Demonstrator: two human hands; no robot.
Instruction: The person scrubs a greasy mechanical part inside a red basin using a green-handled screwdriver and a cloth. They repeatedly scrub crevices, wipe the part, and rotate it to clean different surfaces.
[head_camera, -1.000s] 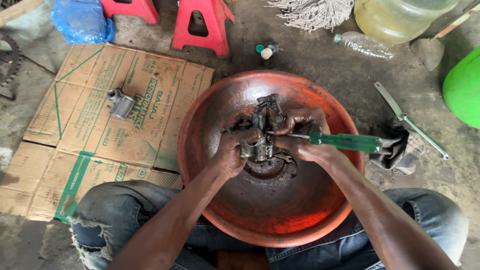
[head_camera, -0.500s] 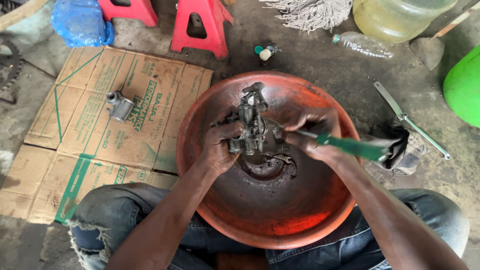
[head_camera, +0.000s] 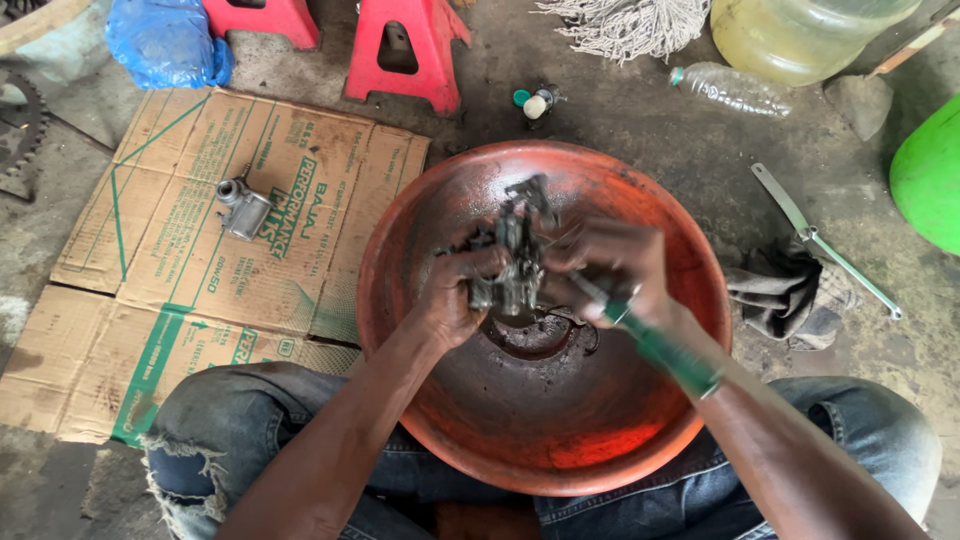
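Over the middle of a big red-brown bowl (head_camera: 640, 200), the left hand (head_camera: 455, 295) has its fingers wrapped around a grimy metal engine part (head_camera: 515, 250), holding it upright. The right hand (head_camera: 610, 265) touches the part's other side, fingers curled around a green-handled screwdriver (head_camera: 665, 355) whose handle slants back along the wrist. A small metal fitting (head_camera: 243, 208) lies on flattened cardboard (head_camera: 150, 260) well to the left.

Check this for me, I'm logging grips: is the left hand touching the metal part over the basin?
Touching. The head view shows the left hand with its fingers wrapped around the grimy metal part, no gap, above the red basin.
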